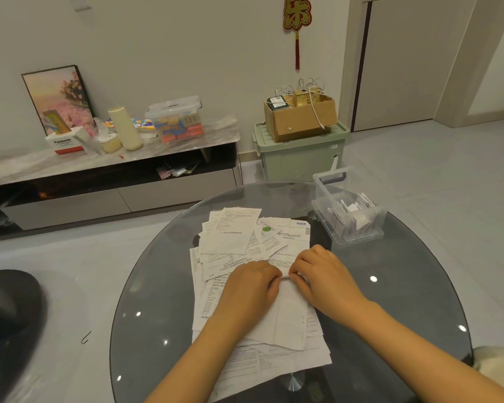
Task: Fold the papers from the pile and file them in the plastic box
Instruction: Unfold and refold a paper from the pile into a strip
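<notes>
Both hands crease one sheet on top of the paper pile.

The sheet lies on the pile at the middle of the round glass tabletop. The left hand and right hand meet at its far edge, fingers curled and seemingly pinching the fold between them. The paper looks thin, light and limp, so it should crease easily yet tear or slide on the loose sheets beneath; taking it at the edges and corners seems best. The clear plastic box, already holding folded slips, stands near the pile to the right. Beyond, a low cabinet runs along the wall.
</notes>
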A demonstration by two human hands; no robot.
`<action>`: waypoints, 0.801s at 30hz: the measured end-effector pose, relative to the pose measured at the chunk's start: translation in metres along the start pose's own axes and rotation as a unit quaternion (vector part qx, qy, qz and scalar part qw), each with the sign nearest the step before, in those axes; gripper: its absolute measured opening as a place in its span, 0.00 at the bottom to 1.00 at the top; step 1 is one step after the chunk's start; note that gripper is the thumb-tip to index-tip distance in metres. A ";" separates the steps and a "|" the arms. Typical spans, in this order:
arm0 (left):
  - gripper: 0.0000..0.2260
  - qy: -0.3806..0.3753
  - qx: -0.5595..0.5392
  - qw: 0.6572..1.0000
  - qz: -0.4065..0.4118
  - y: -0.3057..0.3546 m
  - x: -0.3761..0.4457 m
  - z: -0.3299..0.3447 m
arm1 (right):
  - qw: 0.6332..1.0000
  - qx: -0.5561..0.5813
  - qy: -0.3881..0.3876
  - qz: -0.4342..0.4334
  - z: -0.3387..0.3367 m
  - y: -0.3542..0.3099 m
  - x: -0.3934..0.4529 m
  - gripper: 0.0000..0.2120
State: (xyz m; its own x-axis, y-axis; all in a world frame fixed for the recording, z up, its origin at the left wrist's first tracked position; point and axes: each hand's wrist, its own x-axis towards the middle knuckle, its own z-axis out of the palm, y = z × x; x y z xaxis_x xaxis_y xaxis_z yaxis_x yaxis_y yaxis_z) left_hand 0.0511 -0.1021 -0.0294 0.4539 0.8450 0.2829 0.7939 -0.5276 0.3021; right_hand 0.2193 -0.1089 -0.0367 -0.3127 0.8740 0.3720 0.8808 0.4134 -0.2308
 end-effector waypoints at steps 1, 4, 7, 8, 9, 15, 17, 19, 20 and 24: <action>0.09 0.008 -0.026 0.999 -0.019 0.002 0.002 -0.003 | 1.000 -0.002 0.010 0.003 -0.004 -0.001 0.001 0.11; 0.08 0.014 -0.097 0.993 -0.062 0.009 0.014 -0.015 | 0.999 0.025 0.039 0.024 -0.018 0.002 0.003 0.08; 0.08 0.008 -0.125 0.990 -0.068 0.021 0.034 -0.033 | 0.997 0.045 0.026 0.049 -0.037 0.004 0.006 0.05; 0.08 0.003 -0.130 0.989 -0.067 0.025 0.042 -0.038 | 0.997 0.043 0.018 0.060 -0.044 0.006 0.007 0.06; 0.08 -0.005 -0.133 0.989 -0.068 0.031 0.050 -0.043 | 0.996 0.047 0.009 0.075 -0.052 0.008 0.009 0.07; 0.07 -0.049 -0.156 0.986 -0.042 0.062 0.106 -0.062 | 0.982 0.074 0.047 0.168 -0.088 0.031 0.019 0.08; 0.07 -0.057 -0.157 0.986 -0.023 0.068 0.126 -0.062 | 0.975 0.072 0.067 0.199 -0.096 0.042 0.026 0.08; 0.07 -0.066 -0.146 0.987 -0.001 0.075 0.151 -0.056 | 0.964 0.080 0.081 0.239 -0.104 0.056 0.033 0.07; 0.08 -0.069 -0.142 0.987 0.003 0.076 0.159 -0.054 | 0.960 0.085 0.085 0.251 -0.106 0.059 0.037 0.07; 0.08 -0.082 -0.133 0.987 0.022 0.081 0.201 -0.038 | 0.945 0.073 0.094 0.305 -0.109 0.085 0.054 0.06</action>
State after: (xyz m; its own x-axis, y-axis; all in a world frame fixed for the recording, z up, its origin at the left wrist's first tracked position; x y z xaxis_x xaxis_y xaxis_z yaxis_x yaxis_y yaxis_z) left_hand 0.1917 0.0219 0.0864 0.5622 0.8121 0.1562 0.6476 -0.5498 0.5276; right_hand 0.3161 -0.0547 0.0612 0.3180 0.9060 0.2793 0.8144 -0.1103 -0.5697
